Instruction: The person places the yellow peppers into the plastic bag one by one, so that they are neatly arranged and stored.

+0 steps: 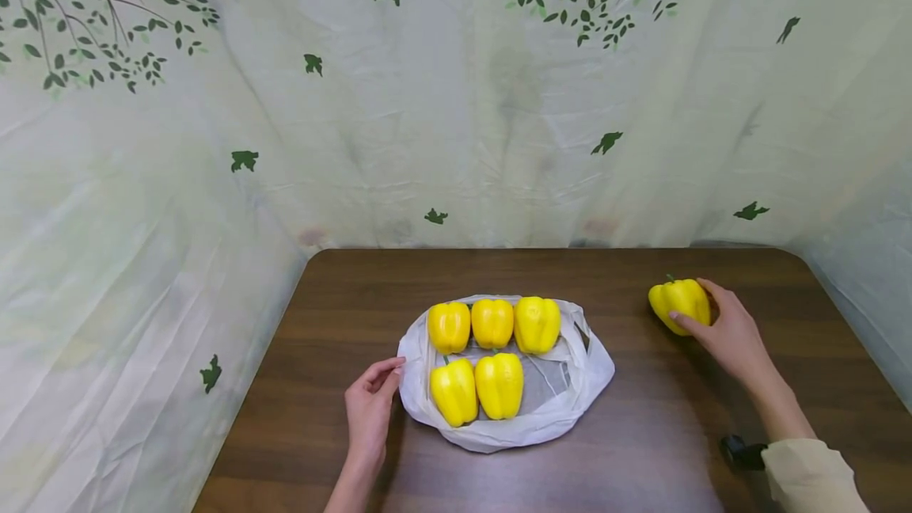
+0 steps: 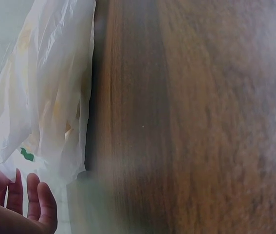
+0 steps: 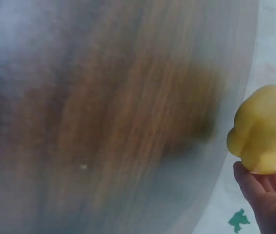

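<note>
A white plastic bag point(image 1: 466, 435) lies spread open on the table, its rim rolled out around several yellow bell peppers point(image 1: 499, 386). They sit in two rows, three behind and two in front. My left hand point(image 1: 372, 402) pinches the bag's left rim between thumb and fingers; in the left wrist view that hand point(image 2: 26, 204) holds a fold of the plastic. Out at the table's right side, my right hand point(image 1: 734, 335) grips another yellow bell pepper point(image 1: 680, 303), thumb on the near side and fingers behind. The right wrist view shows this pepper point(image 3: 264, 129) above the fingers.
The brown wooden table point(image 1: 342, 299) has rounded far corners. A pale curtain point(image 1: 456, 101) printed with leaves and branches hangs behind it and along both sides. A black strap device point(image 1: 742, 452) sits at the right wrist by the sleeve point(image 1: 812, 473).
</note>
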A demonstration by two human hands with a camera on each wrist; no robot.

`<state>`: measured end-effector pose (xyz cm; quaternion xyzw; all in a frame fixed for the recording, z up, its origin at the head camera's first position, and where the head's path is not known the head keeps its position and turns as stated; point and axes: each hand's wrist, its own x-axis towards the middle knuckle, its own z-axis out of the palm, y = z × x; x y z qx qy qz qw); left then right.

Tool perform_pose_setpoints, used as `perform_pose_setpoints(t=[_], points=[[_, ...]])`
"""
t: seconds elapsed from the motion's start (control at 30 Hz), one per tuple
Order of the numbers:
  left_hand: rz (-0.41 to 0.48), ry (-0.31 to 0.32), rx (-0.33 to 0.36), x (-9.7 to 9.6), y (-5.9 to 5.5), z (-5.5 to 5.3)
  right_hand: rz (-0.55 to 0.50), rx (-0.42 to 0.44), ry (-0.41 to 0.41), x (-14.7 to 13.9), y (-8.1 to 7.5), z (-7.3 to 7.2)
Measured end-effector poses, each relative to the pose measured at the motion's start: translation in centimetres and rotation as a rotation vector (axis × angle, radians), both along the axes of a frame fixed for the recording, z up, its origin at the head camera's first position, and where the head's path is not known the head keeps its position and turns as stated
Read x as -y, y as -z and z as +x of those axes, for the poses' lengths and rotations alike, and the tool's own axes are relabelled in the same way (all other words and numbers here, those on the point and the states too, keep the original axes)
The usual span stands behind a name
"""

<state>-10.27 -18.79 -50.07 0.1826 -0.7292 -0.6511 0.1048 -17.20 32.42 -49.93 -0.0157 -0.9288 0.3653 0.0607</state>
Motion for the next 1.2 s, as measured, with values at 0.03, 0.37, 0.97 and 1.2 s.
perform_pose_setpoints(t=[0.03, 0.37, 0.97, 1.2], points=[[0.0, -0.001, -0.002, 0.0, 0.0, 0.0, -0.001, -0.007, 0.003, 0.0, 0.0, 0.1], [0.004, -0.003, -0.007, -0.2, 0.1, -0.1, -0.006, -0.021, 0.009, 0.4, 0.1, 0.8], [0.018, -0.004, -0.009, -0.4, 0.3, -0.1, -0.021, -0.055, 0.005, 1.1, 0.1, 2.3], [0.035, -0.017, -0.019, -0.3, 0.4, 0.1, -0.047, -0.019, -0.021, 1.7, 0.1, 3.2]])
